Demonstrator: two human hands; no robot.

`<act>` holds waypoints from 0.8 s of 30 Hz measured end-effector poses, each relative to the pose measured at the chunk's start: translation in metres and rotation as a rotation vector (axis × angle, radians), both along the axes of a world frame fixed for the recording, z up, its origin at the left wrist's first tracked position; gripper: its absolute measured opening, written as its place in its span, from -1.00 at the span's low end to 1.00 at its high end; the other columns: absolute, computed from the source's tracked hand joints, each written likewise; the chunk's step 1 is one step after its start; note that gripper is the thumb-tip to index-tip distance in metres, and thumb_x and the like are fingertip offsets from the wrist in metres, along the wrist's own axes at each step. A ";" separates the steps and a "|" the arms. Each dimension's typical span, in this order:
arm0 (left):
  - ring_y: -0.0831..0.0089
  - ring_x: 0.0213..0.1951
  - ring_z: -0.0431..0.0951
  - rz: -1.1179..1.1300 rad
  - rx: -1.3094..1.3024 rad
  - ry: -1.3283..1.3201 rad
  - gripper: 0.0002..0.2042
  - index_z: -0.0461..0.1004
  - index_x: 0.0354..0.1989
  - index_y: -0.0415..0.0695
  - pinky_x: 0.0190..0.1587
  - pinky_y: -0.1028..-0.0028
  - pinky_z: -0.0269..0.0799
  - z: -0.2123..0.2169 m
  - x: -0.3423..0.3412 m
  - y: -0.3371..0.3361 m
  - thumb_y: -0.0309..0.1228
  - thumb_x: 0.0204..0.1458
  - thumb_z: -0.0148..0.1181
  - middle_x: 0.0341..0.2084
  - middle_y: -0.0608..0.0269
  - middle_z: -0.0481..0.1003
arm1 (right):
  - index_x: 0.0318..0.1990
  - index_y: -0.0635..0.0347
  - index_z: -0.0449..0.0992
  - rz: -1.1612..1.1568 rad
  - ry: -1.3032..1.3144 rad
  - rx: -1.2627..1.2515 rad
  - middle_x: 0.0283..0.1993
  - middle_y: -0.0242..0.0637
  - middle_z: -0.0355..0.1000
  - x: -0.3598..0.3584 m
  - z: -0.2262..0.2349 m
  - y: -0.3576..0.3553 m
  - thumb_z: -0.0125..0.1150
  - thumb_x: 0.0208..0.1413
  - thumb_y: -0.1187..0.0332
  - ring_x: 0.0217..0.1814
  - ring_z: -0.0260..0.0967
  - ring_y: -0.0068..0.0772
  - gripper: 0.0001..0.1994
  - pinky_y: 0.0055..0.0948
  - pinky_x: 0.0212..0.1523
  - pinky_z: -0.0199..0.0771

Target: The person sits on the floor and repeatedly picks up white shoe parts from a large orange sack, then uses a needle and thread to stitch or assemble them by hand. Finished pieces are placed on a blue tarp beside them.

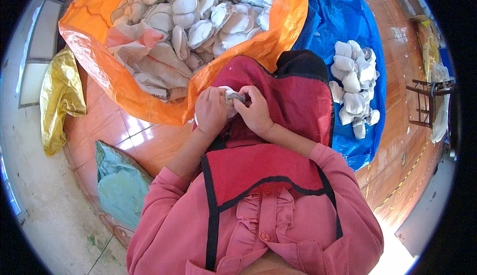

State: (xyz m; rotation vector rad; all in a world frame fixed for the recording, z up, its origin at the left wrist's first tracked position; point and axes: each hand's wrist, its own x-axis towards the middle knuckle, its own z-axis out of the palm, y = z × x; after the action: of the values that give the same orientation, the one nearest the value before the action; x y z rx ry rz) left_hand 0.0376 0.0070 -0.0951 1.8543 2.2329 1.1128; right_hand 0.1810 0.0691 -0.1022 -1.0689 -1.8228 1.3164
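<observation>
Over my lap, both hands meet on a small white fabric piece with a grey part. My left hand has its fingers closed on the white side of the piece. Thumb and fingers of my right hand pinch the grey part. Much of the piece is hidden behind the fingers, and its exact kind cannot be made out. Just beyond my knees, an orange sack lies open, heaped with rounded, padded-looking white pieces.
At the right, a blue plastic sheet bears a pile of similar white pieces. A yellow sack and a green plastic sack lie at the left. A dark wooden stool stands far right on the tiled floor.
</observation>
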 end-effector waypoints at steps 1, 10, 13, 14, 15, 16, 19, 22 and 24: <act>0.01 -0.37 0.49 0.021 -0.020 0.009 -0.91 0.42 -0.34 -0.24 -0.28 0.15 0.40 0.000 0.000 0.000 -0.47 0.14 0.07 -0.46 0.00 0.45 | -0.25 0.27 0.41 0.013 -0.011 -0.027 -0.31 -0.13 0.38 0.000 0.002 0.000 0.27 -0.04 0.42 -0.24 0.35 -0.20 -0.79 -0.30 -0.16 0.38; -0.01 -0.30 0.53 -0.023 0.029 -0.191 -0.90 0.43 -0.22 -0.20 -0.24 0.16 0.43 -0.003 -0.006 0.002 -0.46 0.16 0.08 -0.40 -0.02 0.50 | -0.24 0.26 0.39 0.064 0.012 -0.174 -0.33 -0.19 0.36 0.006 -0.003 -0.001 0.27 0.01 0.40 -0.29 0.34 -0.29 -0.78 -0.36 -0.24 0.39; -0.02 -0.25 0.54 -0.004 -0.060 -0.357 -0.84 0.40 -0.13 -0.19 -0.20 0.16 0.45 -0.001 -0.009 0.004 -0.47 0.13 0.11 -0.34 -0.04 0.52 | -0.24 0.26 0.38 0.066 0.023 -0.111 -0.35 -0.21 0.35 0.007 -0.006 0.000 0.26 0.02 0.41 -0.31 0.32 -0.34 -0.79 -0.37 -0.26 0.38; -0.03 -0.25 0.55 0.060 -0.108 -0.456 -0.83 0.39 -0.13 -0.19 -0.20 0.16 0.45 -0.002 -0.009 0.004 -0.48 0.12 0.11 -0.34 -0.05 0.53 | -0.25 0.26 0.38 0.069 0.032 -0.099 -0.35 -0.21 0.35 0.007 -0.009 0.000 0.25 0.02 0.41 -0.31 0.32 -0.35 -0.80 -0.38 -0.26 0.38; -0.05 -0.25 0.55 0.124 -0.156 -0.554 -0.82 0.38 -0.12 -0.18 -0.21 0.16 0.46 -0.003 -0.009 0.004 -0.49 0.12 0.11 -0.34 -0.06 0.53 | -0.25 0.26 0.38 0.072 0.040 -0.088 -0.35 -0.21 0.34 0.007 -0.012 0.001 0.25 0.03 0.42 -0.31 0.32 -0.36 -0.81 -0.38 -0.26 0.38; -0.06 -0.25 0.55 0.190 -0.203 -0.652 -0.81 0.37 -0.11 -0.17 -0.21 0.15 0.46 -0.005 -0.009 0.004 -0.50 0.11 0.10 -0.34 -0.07 0.53 | -0.25 0.25 0.37 0.111 0.030 -0.018 -0.34 -0.27 0.33 0.009 -0.024 -0.001 0.24 0.04 0.44 -0.30 0.29 -0.45 -0.82 -0.45 -0.26 0.36; -0.08 -0.28 0.56 0.365 -0.187 -0.695 -0.83 0.36 -0.13 -0.15 -0.24 0.13 0.46 -0.009 -0.016 0.007 -0.53 0.10 0.09 -0.36 -0.10 0.53 | -0.19 0.24 0.36 0.192 -0.015 -0.100 -0.27 -0.41 0.34 0.021 -0.044 -0.012 0.16 0.13 0.53 -0.20 0.29 -0.62 -0.87 -0.59 -0.17 0.34; -0.10 -0.31 0.56 0.224 -0.069 -0.401 -0.85 0.35 -0.15 -0.14 -0.25 0.11 0.45 0.001 -0.008 0.005 -0.54 0.10 0.08 -0.40 -0.11 0.52 | -0.14 0.26 0.38 0.013 0.237 -0.319 -0.23 -0.30 0.37 0.010 -0.040 -0.009 0.15 0.13 0.51 -0.16 0.37 -0.46 -0.84 -0.46 -0.13 0.42; -0.11 -0.31 0.55 0.231 -0.070 -0.380 -0.84 0.35 -0.15 -0.14 -0.25 0.08 0.44 0.002 -0.006 0.002 -0.54 0.10 0.09 -0.40 -0.11 0.50 | -0.02 0.24 0.40 0.014 0.275 -0.274 -0.16 -0.34 0.38 0.014 -0.038 -0.004 0.13 0.17 0.53 -0.05 0.36 -0.48 -0.78 -0.50 -0.04 0.42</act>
State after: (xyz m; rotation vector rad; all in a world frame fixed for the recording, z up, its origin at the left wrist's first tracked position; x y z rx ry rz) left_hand 0.0317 0.0092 -0.0932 1.2516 2.2577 1.2722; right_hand 0.1947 0.0647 -0.1399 -0.9569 -1.4796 1.6676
